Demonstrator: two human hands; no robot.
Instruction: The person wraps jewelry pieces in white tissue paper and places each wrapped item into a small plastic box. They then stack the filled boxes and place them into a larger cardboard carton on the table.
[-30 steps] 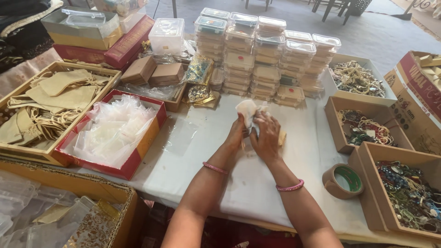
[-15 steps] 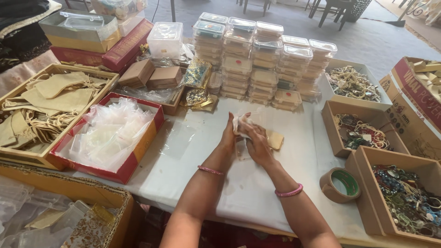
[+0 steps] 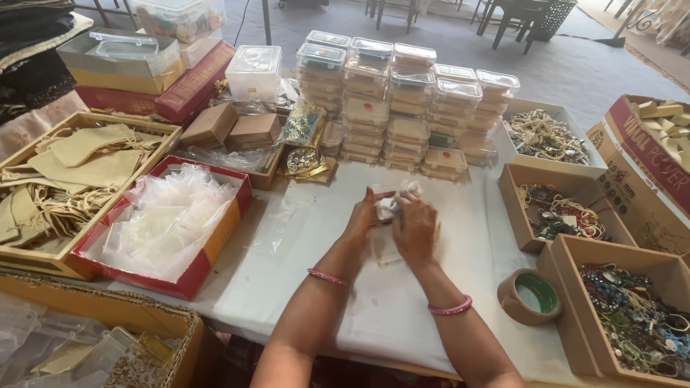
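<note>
Together, the left hand (image 3: 363,215) and right hand (image 3: 415,228) meet over the white-covered table (image 3: 402,316), fingers closed on a small clear plastic pouch (image 3: 392,203) pinched between them; its crumpled top pokes up above the fingertips, held just off the cloth. Stacks of clear lidded boxes (image 3: 402,108) stand behind the hands. A red tray of plastic bags (image 3: 169,223) lies to the left, a roll of tape (image 3: 530,296) and brown boxes of jewellery (image 3: 632,316) to the right.

A small crumpled clear plastic pouch (image 3: 392,205), held upright between both hands above the white table.
</note>
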